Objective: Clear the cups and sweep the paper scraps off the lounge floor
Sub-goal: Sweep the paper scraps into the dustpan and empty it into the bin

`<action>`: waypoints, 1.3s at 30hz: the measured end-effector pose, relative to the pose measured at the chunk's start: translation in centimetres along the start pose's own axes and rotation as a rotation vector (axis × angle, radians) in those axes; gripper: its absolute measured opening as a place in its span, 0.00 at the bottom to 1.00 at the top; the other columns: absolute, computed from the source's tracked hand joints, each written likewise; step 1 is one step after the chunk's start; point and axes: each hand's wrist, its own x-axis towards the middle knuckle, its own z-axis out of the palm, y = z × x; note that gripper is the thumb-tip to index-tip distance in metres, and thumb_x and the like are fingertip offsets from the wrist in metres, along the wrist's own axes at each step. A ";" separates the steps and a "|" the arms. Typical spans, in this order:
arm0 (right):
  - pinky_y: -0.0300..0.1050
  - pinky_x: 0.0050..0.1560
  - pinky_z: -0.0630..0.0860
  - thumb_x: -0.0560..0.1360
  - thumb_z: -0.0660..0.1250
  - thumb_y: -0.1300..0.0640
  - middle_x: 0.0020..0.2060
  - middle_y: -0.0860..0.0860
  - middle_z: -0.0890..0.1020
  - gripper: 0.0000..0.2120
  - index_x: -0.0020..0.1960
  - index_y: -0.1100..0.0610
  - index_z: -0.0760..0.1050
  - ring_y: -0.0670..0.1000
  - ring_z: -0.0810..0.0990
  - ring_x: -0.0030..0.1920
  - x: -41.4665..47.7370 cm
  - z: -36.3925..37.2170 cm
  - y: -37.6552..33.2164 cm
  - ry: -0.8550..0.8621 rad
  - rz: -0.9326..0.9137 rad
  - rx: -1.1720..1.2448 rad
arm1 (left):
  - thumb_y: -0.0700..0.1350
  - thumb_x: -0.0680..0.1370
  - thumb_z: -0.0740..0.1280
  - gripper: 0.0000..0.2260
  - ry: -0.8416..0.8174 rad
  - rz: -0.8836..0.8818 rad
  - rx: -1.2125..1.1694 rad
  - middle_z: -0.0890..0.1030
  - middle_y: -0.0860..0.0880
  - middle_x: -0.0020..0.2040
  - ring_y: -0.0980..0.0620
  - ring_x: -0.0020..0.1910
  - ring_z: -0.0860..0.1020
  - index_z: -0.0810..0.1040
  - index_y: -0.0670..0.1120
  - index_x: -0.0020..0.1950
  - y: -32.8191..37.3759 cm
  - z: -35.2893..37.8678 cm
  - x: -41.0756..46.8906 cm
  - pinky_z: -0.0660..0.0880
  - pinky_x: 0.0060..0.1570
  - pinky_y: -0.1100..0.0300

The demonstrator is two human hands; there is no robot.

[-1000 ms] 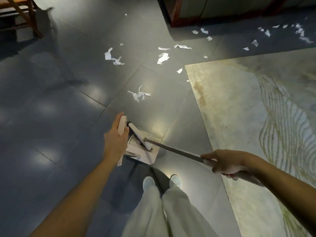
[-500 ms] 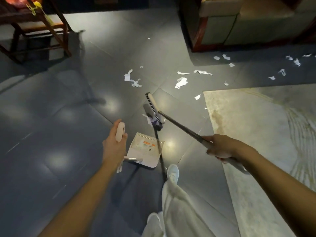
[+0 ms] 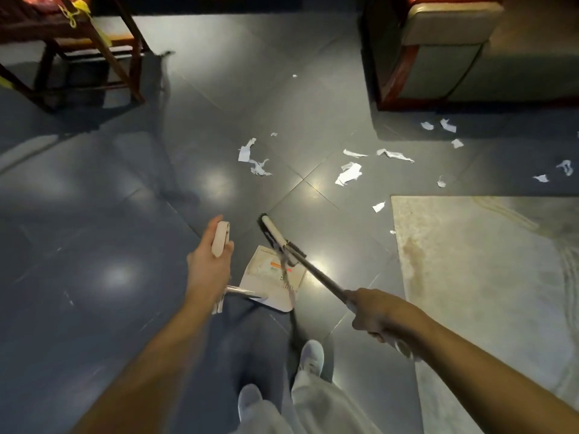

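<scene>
The broom (image 3: 275, 238) head has drawn back toward the person since half a second ago and now sits at the far edge of the dustpan (image 3: 269, 277), where before it reached out past it.

At the upper left stands a dark wooden chair (image 3: 72, 42) with a yellow strap tied on it. Below it stretches the grey tiled floor (image 3: 94, 245), glossy with light spots. The left hand (image 3: 208, 270) is curled round the dustpan's cream upright grip, thumb pointing forward — a firm hold. The pan itself lies flat on the tiles just right of that hand, its mouth facing away from the person. The broom's pale head lies slantwise across the pan's far rim, and its dark stick runs down and right into the right hand (image 3: 379, 314), which is closed tight around it.

Two pale shoes (image 3: 310, 358) show below the pan. The paper scraps (image 3: 347, 172) are still on the tiles — scattered beyond the broom and on toward the right edge, well apart from the pan. A pale rug (image 3: 485, 277) fills the right side, and a sofa (image 3: 454, 51) with a red wooden frame stands at the upper right.
</scene>
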 end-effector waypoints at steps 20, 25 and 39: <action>0.36 0.23 0.70 0.76 0.62 0.64 0.28 0.53 0.75 0.26 0.72 0.49 0.65 0.48 0.71 0.22 3.7 -20.1 -11.9 0.152 -0.109 0.281 | 0.46 0.80 0.63 0.20 0.005 0.079 -0.025 0.77 0.43 0.46 0.45 0.39 0.75 0.66 0.70 0.64 6.5 -5.8 20.4 0.80 0.42 0.45; 0.37 0.23 0.68 0.76 0.61 0.66 0.24 0.51 0.73 0.27 0.72 0.50 0.66 0.47 0.69 0.17 7.6 -26.1 -17.2 0.223 -0.099 0.327 | 0.48 0.80 0.59 0.19 -0.094 0.095 0.051 0.78 0.41 0.54 0.32 0.50 0.76 0.64 0.67 0.68 8.2 -6.3 28.3 0.77 0.51 0.39; 0.40 0.25 0.69 0.77 0.61 0.67 0.34 0.56 0.74 0.16 0.64 0.60 0.70 0.51 0.72 0.29 22.9 -45.8 -24.4 0.192 -0.038 0.222 | 0.51 0.80 0.60 0.18 0.050 -0.010 0.087 0.80 0.44 0.57 0.38 0.47 0.80 0.67 0.61 0.71 11.2 -3.9 42.9 0.78 0.49 0.43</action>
